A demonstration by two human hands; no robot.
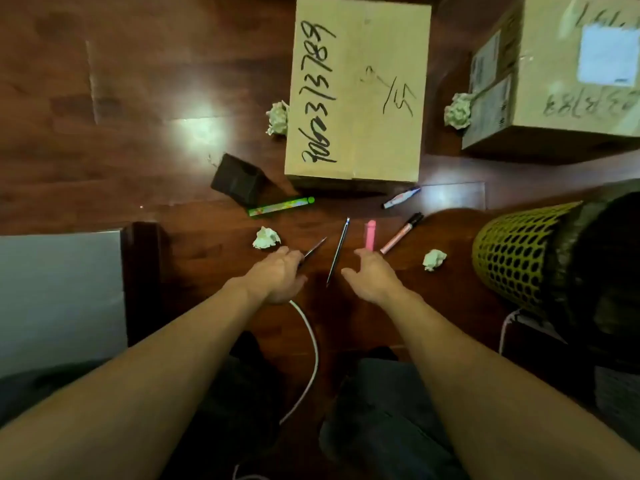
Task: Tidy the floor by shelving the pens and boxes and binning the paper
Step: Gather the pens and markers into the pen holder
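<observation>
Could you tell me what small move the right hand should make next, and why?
Probably close the right hand on the pink pen: its fingertips already reach the pen's near end, while the left hand grips a dark pen.

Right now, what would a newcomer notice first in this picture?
The big box with black handwritten digits lies at top centre on the dark floor. Below it, pens are scattered: the left hand grips one and the right hand touches a pink one. A yellow mesh bin lies right.
</observation>
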